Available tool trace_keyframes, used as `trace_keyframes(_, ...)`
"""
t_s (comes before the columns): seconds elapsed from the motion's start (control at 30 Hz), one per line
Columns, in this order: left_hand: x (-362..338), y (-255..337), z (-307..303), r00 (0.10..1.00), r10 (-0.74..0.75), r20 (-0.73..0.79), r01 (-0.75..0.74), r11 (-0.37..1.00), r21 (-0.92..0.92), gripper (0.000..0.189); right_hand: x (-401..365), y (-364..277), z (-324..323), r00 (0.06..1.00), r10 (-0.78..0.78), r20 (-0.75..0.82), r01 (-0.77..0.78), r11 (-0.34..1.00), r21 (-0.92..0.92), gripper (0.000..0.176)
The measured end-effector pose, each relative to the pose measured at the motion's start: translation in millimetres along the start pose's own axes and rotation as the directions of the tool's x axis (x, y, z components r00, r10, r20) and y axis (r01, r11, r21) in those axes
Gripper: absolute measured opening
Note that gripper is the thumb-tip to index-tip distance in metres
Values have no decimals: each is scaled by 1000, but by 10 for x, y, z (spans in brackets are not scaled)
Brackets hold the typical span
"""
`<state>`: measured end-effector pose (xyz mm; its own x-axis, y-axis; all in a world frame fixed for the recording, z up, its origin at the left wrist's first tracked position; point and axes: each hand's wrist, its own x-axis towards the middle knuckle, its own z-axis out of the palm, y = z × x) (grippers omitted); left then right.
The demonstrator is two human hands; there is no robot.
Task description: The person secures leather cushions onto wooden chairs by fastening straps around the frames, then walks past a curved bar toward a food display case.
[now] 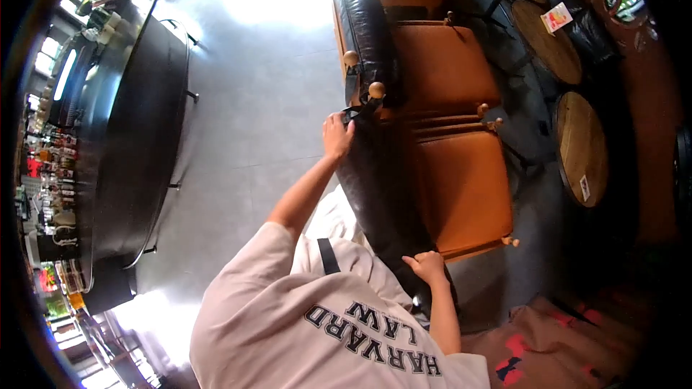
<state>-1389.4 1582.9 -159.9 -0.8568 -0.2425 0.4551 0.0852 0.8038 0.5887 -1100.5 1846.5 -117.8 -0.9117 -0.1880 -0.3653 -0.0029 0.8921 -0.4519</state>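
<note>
My left hand (337, 135) is at the top corner of a dark leather backrest (382, 180), its fingers closed at a black strap (369, 106). The strap runs to a round wooden knob (376, 91) on the chair frame. My right hand (429, 268) is at the near end of the same backrest, fingers curled over its edge and thumb out to the left. Beside the backrest lies its orange-brown leather seat (465, 184). Directly beyond stands a matching chair with another orange-brown seat (443, 65) and a dark backrest (366, 29).
A long dark bar counter (137, 122) curves along the left, with bottles (61, 173) behind it. Grey floor (245, 101) lies between counter and chairs. Round wooden tables (582, 144) stand at the right. A brown patterned cloth (548, 349) is at the lower right.
</note>
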Motion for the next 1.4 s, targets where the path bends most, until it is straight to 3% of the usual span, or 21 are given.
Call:
trace_keyframes(0.1, 349, 101, 140, 977, -11, 215, 17, 999, -28, 19, 33, -37, -34, 996, 84, 8, -84, 996, 8, 48)
trace_keyframes(0.2, 565, 80, 254, 845, 164, 509, -107, 984, -140, 23, 77, -21, -44, 993, 109, 49, -109, 994, -7, 46)
trace_keyframes(0.33, 507, 66, 334, 815, 15, 579, 217, 919, -329, 27, 106, -81, -125, 980, 172, 100, -175, 984, 21, 45)
trace_keyframes(0.47, 560, 151, 324, 707, -68, 704, 312, 923, -224, 26, 140, -151, -253, 945, 259, 199, -258, 966, -30, 41)
trace_keyframes(0.5, 528, 163, 351, 725, -103, 680, 364, 897, -252, 27, 113, -142, -240, 947, 269, 174, -272, 962, -7, 41)
trace_keyframes(0.6, 431, 345, 393, 781, -267, 564, 368, 927, -72, 28, 82, -97, -168, 947, 299, 119, -305, 951, 38, 40)
trace_keyframes(0.73, 433, 524, 293, 777, -335, 533, 426, 903, -53, 28, 99, -74, -223, 945, 303, 120, -308, 951, 22, 40)
trace_keyframes(0.83, 406, 402, 387, 803, -299, 516, 333, 943, 29, 29, 99, -48, -208, 950, 273, 150, -280, 960, 24, 41)
trace_keyframes(0.93, 456, 269, 387, 774, -215, 596, 251, 968, 23, 29, 82, -55, -181, 963, 241, 120, -248, 967, 51, 41)
trace_keyframes(1.0, 522, 237, 302, 686, -186, 703, 308, 950, -49, 30, 55, -39, -159, 973, 220, 74, -224, 973, 49, 41)
trace_keyframes(1.13, 478, 218, 321, 728, -215, 651, 370, 922, -110, 31, -40, -40, -51, 981, 188, -43, -187, 982, 31, 43)
trace_keyframes(1.23, 579, 133, 395, 642, -182, 745, 452, 874, -176, 31, -110, -122, -102, 965, 246, -92, -240, 969, 63, 46)
trace_keyframes(1.27, 623, 209, 284, 654, -140, 744, 422, 883, -206, 30, -148, -120, -101, 949, 303, -88, -288, 946, 149, 47)
trace_keyframes(1.33, 613, 182, 281, 865, -29, 501, 160, 962, -221, 24, -281, -95, -54, 892, 412, -184, -336, 879, 338, 39)
trace_keyframes(1.4, 749, 58, 330, 875, 53, 482, 170, 898, -407, 29, -481, -47, -3, 775, 479, -413, -307, 856, 416, 31)
